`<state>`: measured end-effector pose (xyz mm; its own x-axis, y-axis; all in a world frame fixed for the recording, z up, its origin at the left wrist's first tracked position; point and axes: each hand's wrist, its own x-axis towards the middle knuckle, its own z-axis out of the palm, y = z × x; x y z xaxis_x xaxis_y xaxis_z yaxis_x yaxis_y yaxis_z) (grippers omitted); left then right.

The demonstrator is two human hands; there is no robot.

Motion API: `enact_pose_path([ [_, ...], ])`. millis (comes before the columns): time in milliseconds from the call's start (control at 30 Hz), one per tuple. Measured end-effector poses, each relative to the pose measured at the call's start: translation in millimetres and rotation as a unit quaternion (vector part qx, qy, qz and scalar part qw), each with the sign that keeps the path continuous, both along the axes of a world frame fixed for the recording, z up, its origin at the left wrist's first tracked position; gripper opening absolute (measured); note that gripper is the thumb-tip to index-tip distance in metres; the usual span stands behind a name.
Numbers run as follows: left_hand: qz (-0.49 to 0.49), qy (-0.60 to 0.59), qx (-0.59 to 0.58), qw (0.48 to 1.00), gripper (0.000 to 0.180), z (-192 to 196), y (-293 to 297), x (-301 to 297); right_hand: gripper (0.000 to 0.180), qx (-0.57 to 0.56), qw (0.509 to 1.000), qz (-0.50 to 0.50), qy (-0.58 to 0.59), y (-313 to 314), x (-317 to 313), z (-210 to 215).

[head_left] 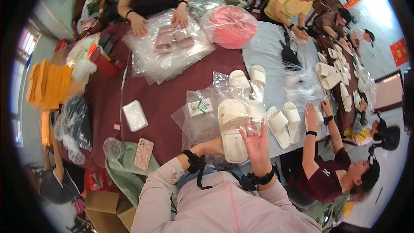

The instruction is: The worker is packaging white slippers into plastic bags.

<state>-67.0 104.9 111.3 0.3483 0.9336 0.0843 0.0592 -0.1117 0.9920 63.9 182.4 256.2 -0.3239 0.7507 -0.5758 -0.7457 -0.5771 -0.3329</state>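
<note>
My left hand [212,146] grips the side of a cream slide slipper [233,116], its fingers hidden behind the sole. My right hand [257,143] is open, palm up and fingers spread, close to the slipper's right side. A second cream slipper [255,108] lies partly behind that hand. Clear plastic covers part of the pair, and a clear plastic bag [186,125] spreads out to the left. On the bag rests a small white card with green marks [200,107]. Just beyond stand two more cream slippers [239,80], and another pair [278,127] sits to the right.
A stack of clear bags [148,67] lies under a co-worker's hands, with brownish-pink slippers [164,40] on top. Nearby is a pink wrapped bundle [233,26]. A white packet [135,115] and a phone [143,153] are at left. A co-worker at right handles slippers.
</note>
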Motion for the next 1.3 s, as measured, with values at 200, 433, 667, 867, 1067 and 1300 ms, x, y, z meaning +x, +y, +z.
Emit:
enact_pose_path([
  [200,0.125,-0.447,-0.224,0.857,0.051,53.4,-12.5,37.0,0.038,0.051,0.994,0.095,-0.002,-7.6,17.8,19.3],
  [433,0.463,-0.277,-0.12,0.833,0.033,77.9,-34.2,63.3,0.041,0.064,0.96,0.27,-0.037,-19.1,58.8,32.2],
  [667,0.682,-0.087,0.03,0.725,0.023,136.6,-113.5,118.3,0.045,0.178,0.865,0.469,-0.001,-39.7,71.5,75.4],
  [867,0.787,0.013,-0.036,0.616,0.007,205.6,-233.1,144.3,0.044,0.019,0.722,0.682,0.115,-64.8,52.3,58.5],
  [1067,0.853,0.113,-0.087,0.503,0.018,191.9,-324.8,114.5,0.038,-0.085,0.625,0.764,0.136,-172.0,-1.9,12.4],
  [1300,0.853,-0.182,-0.034,0.489,0.017,169.5,-399.6,51.3,0.047,-0.09,0.477,0.863,0.142,-234.4,-47.1,-36.7],
])
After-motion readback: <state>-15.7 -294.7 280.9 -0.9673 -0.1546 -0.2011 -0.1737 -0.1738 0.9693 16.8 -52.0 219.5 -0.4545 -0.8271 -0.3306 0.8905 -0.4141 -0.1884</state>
